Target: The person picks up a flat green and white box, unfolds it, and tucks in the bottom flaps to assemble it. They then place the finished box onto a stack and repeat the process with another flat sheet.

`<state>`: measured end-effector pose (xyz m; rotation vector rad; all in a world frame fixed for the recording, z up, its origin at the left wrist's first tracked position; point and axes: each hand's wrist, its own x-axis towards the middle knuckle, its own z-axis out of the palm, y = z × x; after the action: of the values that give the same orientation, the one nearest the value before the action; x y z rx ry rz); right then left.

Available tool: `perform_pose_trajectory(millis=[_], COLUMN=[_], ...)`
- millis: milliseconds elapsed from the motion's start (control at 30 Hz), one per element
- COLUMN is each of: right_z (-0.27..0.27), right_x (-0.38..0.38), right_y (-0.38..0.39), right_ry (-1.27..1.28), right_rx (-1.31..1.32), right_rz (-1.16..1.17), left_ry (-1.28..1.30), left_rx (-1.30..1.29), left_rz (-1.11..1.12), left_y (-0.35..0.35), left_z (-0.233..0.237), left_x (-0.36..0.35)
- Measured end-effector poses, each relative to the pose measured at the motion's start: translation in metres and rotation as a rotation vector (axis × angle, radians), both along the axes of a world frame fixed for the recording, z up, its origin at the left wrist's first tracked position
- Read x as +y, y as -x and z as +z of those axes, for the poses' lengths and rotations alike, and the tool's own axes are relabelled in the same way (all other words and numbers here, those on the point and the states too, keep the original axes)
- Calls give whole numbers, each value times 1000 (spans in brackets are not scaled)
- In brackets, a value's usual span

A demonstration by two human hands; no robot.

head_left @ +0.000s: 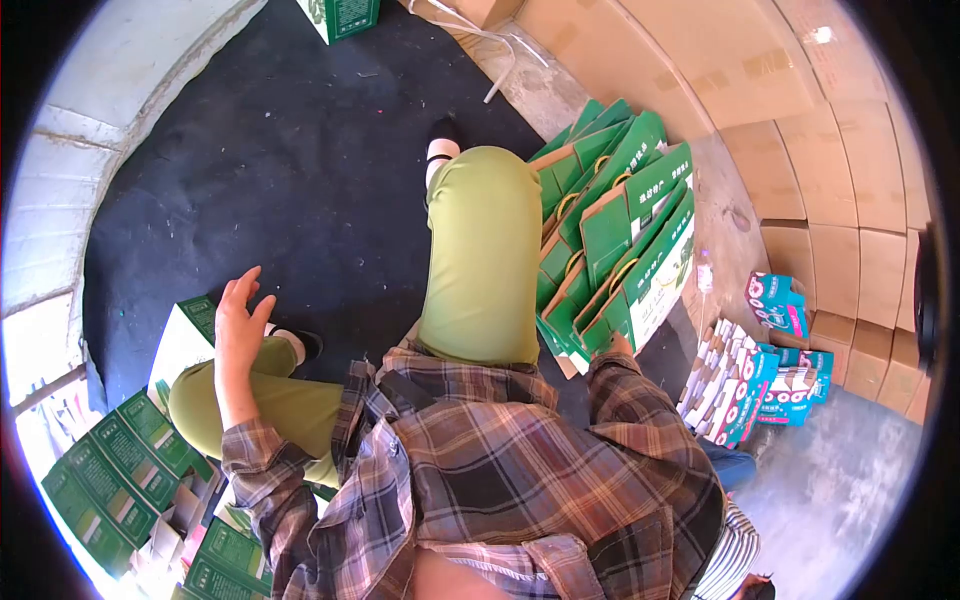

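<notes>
Bare and raised above my bent left knee, my left hand (pixel 240 325) has its fingers apart and holds nothing. A white and green box (pixel 180 345) stands just beyond it, near the knee. At my right side, a stack of flattened green carton boxes with yellow-brown rope handles (pixel 590 235) leans on edge. My right hand (pixel 620 346) is at the near lower edge of the front green carton (pixel 655 285) and appears to grip it. Most of that hand's fingers are hidden by the carton and the plaid sleeve.
Black sheeting (pixel 280 150) covers the floor ahead. Large brown cartons (pixel 700 60) line the right wall. Teal and white packages (pixel 735 385) stand at the right, near another person's striped sleeve (pixel 728 555). Several green boxes (pixel 125 475) stand at lower left; another box (pixel 350 15) is at the top.
</notes>
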<state>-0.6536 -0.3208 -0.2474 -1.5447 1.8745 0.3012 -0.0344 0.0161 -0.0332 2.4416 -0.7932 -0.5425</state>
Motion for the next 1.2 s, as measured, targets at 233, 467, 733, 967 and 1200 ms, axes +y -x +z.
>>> perform_pose_trajectory(millis=[233, 467, 733, 967, 1200], right_z=[38, 33, 94, 240, 348], right_x=[32, 34, -67, -114, -38], right_y=[-54, -14, -25, -137, -195], right_ry=[101, 200, 539, 697, 290], right_rx=[-639, -853, -1659, -1628, -1788], right_rz=[-1645, -1547, -1536, -1308, -630], left_ry=[-40, -65, -78, -80, -12], left_rx=[-7, 35, 28, 43, 12], left_rz=[-25, -79, -116, -94, -112], left_y=[-3, -1, 1, 4, 0], left_z=[-10, -12, -5, 0, 6], left_x=[5, 2, -2, 1, 4])
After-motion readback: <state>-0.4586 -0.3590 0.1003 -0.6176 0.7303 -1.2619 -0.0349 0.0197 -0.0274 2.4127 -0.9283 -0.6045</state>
